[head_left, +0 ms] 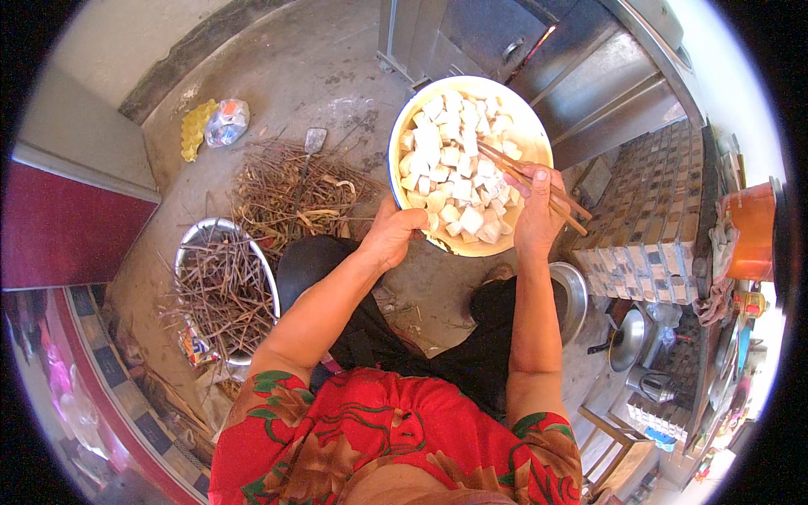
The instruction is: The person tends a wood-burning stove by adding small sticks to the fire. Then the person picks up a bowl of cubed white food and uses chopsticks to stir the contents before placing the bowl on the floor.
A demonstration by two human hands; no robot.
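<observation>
A wide, cream-coloured enamel basin (530, 126) with a dark blue rim is held up in front of me. Many pale cubes of food (459, 160) fill most of it; they look like cut steamed bread or potato, but I cannot tell which. My left hand (394, 231) grips the basin's near left rim, thumb on the inside. Over the right side of the basin, my right hand (540, 210) is closed around a pair of wooden chopsticks (513, 168). Their tips reach in among the cubes.
A metal stove (505, 42) stands beyond the basin. Dry twigs (286, 189) with a small shovel (314, 141) lie on the floor to the left, near a white tub of sticks (273, 290). At right are a tiled brick block (640, 210), a metal bowl (575, 295) and a pan (627, 341).
</observation>
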